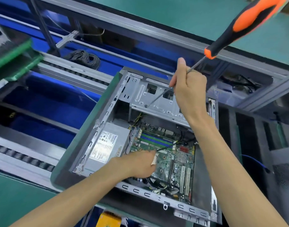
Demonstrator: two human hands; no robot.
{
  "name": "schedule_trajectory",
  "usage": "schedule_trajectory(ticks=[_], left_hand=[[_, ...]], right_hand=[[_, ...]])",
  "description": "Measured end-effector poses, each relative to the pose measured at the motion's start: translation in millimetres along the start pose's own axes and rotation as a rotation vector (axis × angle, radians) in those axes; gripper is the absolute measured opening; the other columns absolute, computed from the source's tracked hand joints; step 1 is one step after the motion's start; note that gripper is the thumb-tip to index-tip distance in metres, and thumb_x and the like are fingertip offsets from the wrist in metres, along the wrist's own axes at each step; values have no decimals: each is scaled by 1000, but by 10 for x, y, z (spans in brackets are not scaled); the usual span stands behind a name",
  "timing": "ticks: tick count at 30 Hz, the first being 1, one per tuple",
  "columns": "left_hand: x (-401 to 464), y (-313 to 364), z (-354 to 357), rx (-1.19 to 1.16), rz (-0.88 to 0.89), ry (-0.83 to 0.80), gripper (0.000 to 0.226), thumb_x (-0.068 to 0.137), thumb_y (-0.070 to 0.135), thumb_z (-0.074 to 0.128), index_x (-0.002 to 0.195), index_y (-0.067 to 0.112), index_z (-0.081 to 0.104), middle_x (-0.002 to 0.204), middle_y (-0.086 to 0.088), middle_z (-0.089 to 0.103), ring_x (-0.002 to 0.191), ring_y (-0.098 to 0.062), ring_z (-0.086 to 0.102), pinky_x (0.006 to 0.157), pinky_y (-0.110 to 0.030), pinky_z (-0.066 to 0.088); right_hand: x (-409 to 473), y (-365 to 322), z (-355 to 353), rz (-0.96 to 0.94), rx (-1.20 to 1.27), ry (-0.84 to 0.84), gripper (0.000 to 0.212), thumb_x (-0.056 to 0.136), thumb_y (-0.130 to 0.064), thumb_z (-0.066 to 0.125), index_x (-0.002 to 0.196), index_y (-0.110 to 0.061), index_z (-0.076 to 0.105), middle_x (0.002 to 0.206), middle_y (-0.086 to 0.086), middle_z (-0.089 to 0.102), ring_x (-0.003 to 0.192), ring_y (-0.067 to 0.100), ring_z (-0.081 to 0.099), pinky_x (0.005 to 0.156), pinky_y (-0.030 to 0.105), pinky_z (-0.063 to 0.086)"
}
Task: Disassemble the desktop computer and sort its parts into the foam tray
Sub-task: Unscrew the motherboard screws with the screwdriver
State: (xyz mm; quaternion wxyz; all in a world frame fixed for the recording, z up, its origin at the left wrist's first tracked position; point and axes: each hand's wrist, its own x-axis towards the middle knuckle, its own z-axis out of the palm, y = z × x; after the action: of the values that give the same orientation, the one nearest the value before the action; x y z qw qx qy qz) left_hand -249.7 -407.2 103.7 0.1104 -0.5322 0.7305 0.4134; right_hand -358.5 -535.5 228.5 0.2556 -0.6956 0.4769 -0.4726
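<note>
From the head camera I see the desktop computer (145,145) lying open on its side on a green mat (84,128), its motherboard (166,154) facing up and the grey power supply (107,145) at its left. My right hand (188,89) is closed around the metal shaft of an orange-and-black screwdriver (243,25), whose handle sticks up toward the top right; the tip rests on the silver drive cage (153,99) at the case's upper end, at what looks like a screw hole. My left hand (140,163) reaches down onto the motherboard, fingers curled near a black cable (166,147) and a white connector; I cannot tell whether it pinches either. The dark foam tray (248,145) sits just right of the case. Blue bins (47,95) and a coil of black wire (84,58) lie beyond, to the left.
</note>
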Motion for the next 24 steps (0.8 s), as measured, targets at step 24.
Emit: schedule_trajectory(ticks=[24], left_hand=[[-450, 98, -1696, -595, 466, 1002, 27, 96, 16, 64, 121, 8, 68, 108, -5, 72, 93, -13, 72, 84, -31, 59]], right_hand=[[-162, 388, 583, -28, -366, -380, 53, 110, -29, 37, 62, -15, 57, 53, -10, 52, 57, 24, 58, 66, 40, 46]])
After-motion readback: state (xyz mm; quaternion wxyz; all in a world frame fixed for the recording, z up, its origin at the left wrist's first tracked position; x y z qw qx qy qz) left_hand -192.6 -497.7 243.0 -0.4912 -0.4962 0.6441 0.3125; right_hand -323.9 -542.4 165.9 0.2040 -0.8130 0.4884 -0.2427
